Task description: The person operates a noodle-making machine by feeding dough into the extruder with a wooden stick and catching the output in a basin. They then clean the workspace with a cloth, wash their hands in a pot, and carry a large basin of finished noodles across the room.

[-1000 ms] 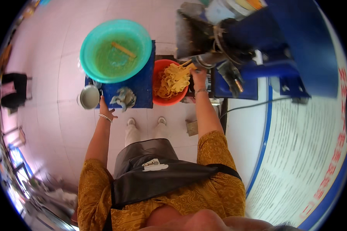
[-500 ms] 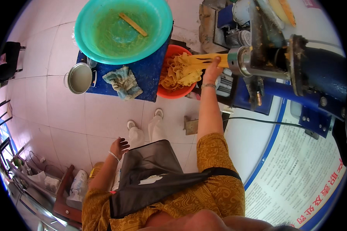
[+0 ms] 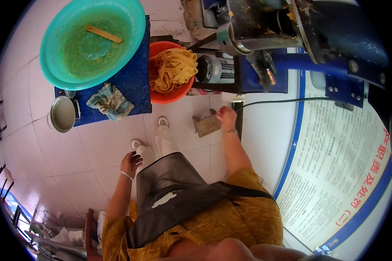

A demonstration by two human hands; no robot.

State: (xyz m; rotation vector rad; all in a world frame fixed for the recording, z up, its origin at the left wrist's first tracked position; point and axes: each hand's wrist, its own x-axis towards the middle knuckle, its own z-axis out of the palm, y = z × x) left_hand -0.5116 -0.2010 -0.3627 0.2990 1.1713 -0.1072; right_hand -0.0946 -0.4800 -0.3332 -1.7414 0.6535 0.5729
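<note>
Grip: right hand [image 3: 225, 116] is loosely curled and bare, hovering at the black cable [image 3: 292, 101]; whether it touches the cable I cannot tell. My left hand [image 3: 130, 162] hangs slack and grasps nothing, at 7 o'clock beside my apron [image 3: 170, 191].
Noodles: yellow strands [image 3: 172, 69] heaped in the orange basin [image 3: 170, 93] at 12 o'clock, just under the machine's roller [image 3: 248, 37].
Nearby: brown block [image 3: 207, 125] on the floor, just beside my right hand; green basin [image 3: 91, 41] on the blue surface [image 3: 133, 87] at 11 o'clock, with a rag [image 3: 109, 101] and a steel pot [image 3: 62, 114].
Doing it well: I judge I should keep my fingers off the roller, mind the cable underfoot, and steady myself before reaching.
</note>
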